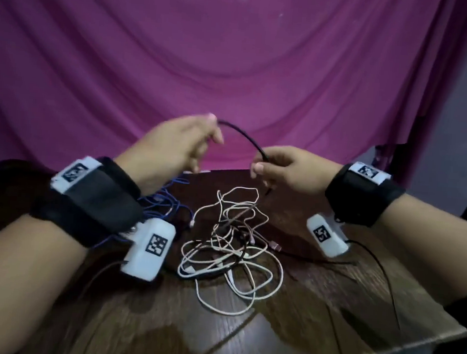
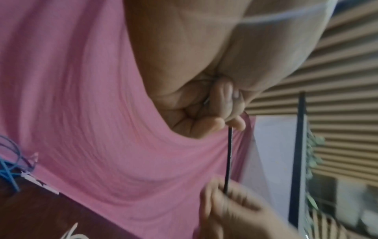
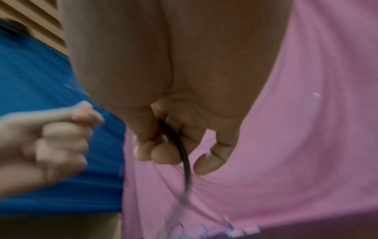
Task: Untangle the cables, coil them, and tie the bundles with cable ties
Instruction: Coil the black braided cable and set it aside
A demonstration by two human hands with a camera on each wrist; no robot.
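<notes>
**Progress: early, one cable being drawn out, nothing coiled or tied**

Wooden table (image 1: 313, 317): white cable tangle (image 1: 232, 249) at centre, knotted; blue cable heap (image 1: 163, 202) far left, loose. Black cable (image 1: 244, 135) arcs above the table between both hands. Left hand (image 1: 179, 142) pinches one end; right hand (image 1: 286, 167) grips it further along. No cable ties visible.

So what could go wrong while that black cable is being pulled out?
The black cable, held between left hand and right hand, seems to run down into the white tangle; pulling could tighten the knots or drag the pile toward the blue cable, tangling them.
</notes>
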